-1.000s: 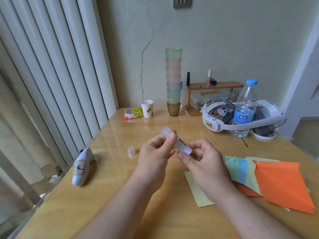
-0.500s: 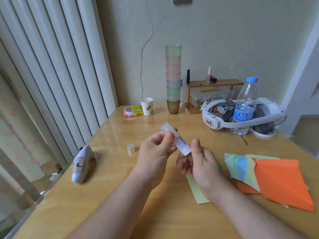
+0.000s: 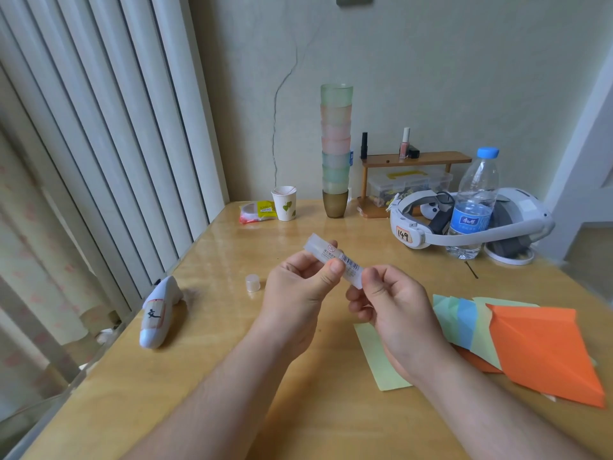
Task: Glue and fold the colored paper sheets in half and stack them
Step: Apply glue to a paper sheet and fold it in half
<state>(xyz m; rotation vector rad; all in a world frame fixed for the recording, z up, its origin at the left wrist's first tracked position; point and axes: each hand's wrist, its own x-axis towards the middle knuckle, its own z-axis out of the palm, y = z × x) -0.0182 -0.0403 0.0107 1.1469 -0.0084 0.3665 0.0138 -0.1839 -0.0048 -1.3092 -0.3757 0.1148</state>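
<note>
Cap [image 3: 252, 282] sits on the table [image 3: 205, 393] left of the hands, and the left hand [image 3: 300, 287] pinches the upper part of the glue stick [image 3: 335, 260] held up over the table. Since a second ago the right hand [image 3: 394, 307] has rolled its thumb and fingers around the bottom end, so I'd guess it's twisting glue up. Papers [image 3: 517, 340] are on the right, the green sheet [image 3: 381, 363] partly under the right wrist, no gluing yet.

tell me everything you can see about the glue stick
The glue stick is a small translucent whitish plastic tube with a red mark and a barcode label. It is uncapped; a matching cap stands on the table. It is held tilted above the table: the left hand pinches its middle, and the right hand grips its lower end.
</note>
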